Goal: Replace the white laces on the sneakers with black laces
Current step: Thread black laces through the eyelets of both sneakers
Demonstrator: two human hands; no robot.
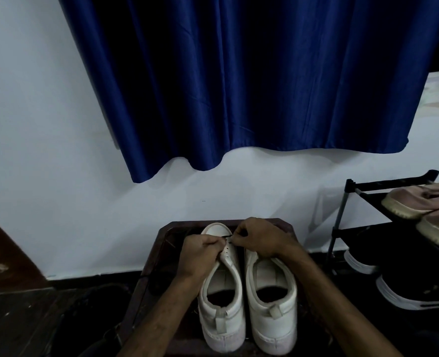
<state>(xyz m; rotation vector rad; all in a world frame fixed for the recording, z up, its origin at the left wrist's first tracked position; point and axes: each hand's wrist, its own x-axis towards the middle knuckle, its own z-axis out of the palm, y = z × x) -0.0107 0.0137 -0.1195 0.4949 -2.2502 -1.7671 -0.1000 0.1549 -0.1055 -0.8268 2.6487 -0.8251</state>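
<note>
Two white sneakers stand side by side on a dark wooden surface [154,266], heels toward the camera. Taking the left sneaker [222,302] as the landmark, the right sneaker [273,305] sits just beside it, touching or nearly so. The left hand [200,253] curls around the landmark's eyelet flap and grips it. The right hand [262,238] reaches across and pinches a thin black lace [227,237] at the eyelets nearest the toe. Well to the right of the landmark stands a black shoe rack [342,215] with pink shoes [414,202]. A blue curtain [239,86] hangs on the wall beyond.
</note>
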